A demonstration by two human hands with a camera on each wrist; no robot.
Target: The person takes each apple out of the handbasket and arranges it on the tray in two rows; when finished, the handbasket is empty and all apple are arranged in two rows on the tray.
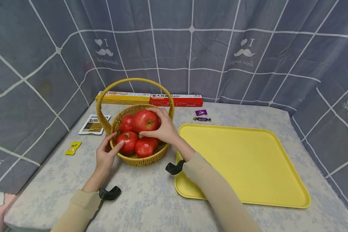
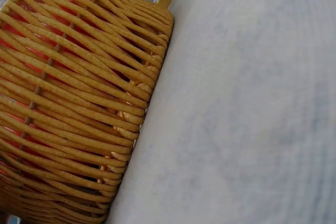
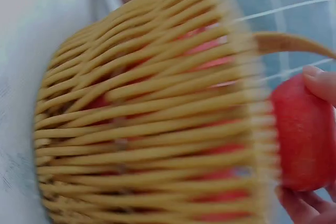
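Observation:
A woven basket (image 1: 142,161) with a tall arched handle (image 1: 134,80) stands on the table with several red apples in it. My right hand (image 1: 166,129) grips one apple (image 1: 146,120) between thumb and fingers, above the others. In the right wrist view that apple (image 3: 303,135) shows beyond the basket's rim. My left hand (image 1: 104,158) holds the basket's left rim, its thumb lying over the rim by the front left apple (image 1: 128,141). Another apple (image 1: 146,147) lies at the front right. The left wrist view shows only the basket's woven side (image 2: 79,98), not the fingers.
A yellow tray (image 1: 235,161) lies right of the basket. Behind stand a yellow pasta box (image 1: 124,98) and a red pasta box (image 1: 177,101). Two purple candies, one here (image 1: 201,112), lie nearby. A white pouch (image 1: 94,124) and a yellow packet (image 1: 73,148) lie left.

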